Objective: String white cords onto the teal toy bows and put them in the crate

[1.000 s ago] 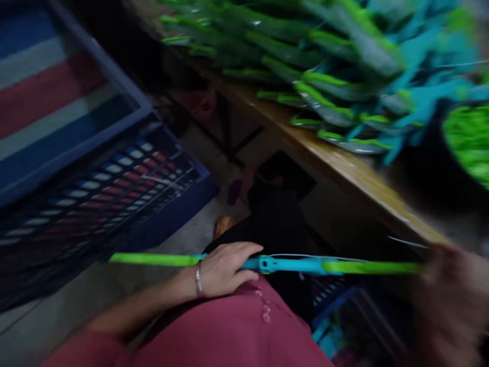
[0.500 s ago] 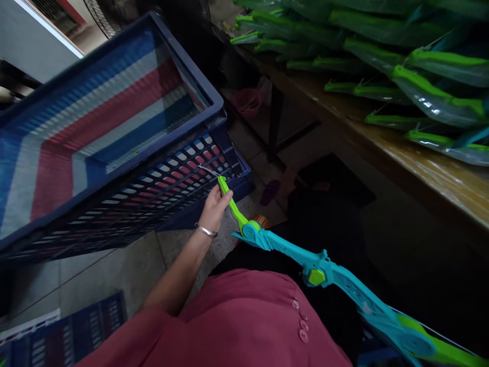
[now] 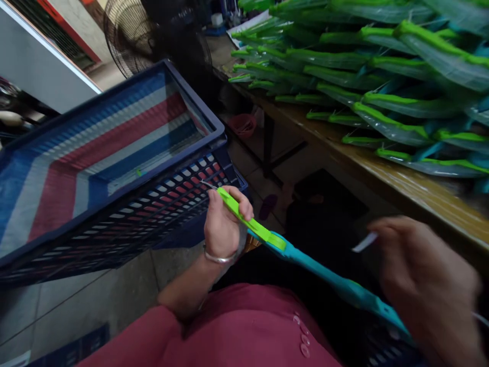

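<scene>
My left hand (image 3: pixel 223 224), with a metal bangle on the wrist, is closed around the green tip of a long toy bow (image 3: pixel 305 262) with green ends and a teal middle. The bow slants from beside the blue crate down to the lower right across my lap. My right hand (image 3: pixel 428 285) is blurred at the lower right, over the bow's teal part, and pinches a small white strip (image 3: pixel 364 242). I wear a dark red buttoned top.
A large blue plastic crate (image 3: pixel 126 204) lined with red, white and blue striped sheet stands at the left on the tiled floor. A wooden table (image 3: pixel 385 178) at the right carries a heap of bagged green and teal bows (image 3: pixel 362 76). A standing fan (image 3: pixel 133 30) is behind.
My left hand has turned and closed more firmly on the bow's green tip, lifting it slightly. My right hand has come into view with a white strip. The camera tilted up.
</scene>
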